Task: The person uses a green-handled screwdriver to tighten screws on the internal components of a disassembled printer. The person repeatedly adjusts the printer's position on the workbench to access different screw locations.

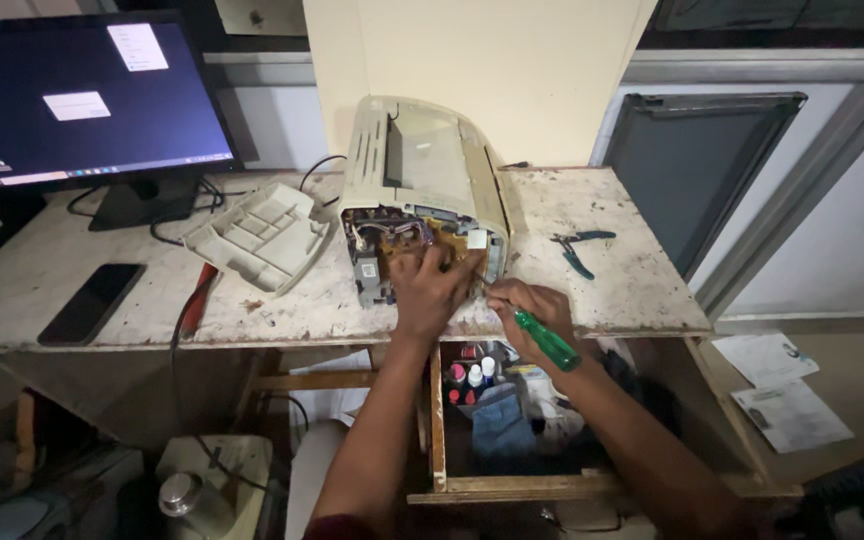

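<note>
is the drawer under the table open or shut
Open. The wooden drawer is pulled out below the table edge, so small bottles and blue cloth inside show between the person's forearms.

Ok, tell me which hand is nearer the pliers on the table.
Right. The right hand, holding a green screwdriver, is just left of and below the pliers; the left hand rests on the printer, farther left.

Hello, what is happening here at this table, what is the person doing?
A person works on an opened printer that stands on a worn table. The left hand presses on the exposed circuit board at the front. The right hand holds a green-handled screwdriver, tip toward the printer's lower corner. A removed cover lies to the left, pliers to the right, and the drawer below is open.
</note>
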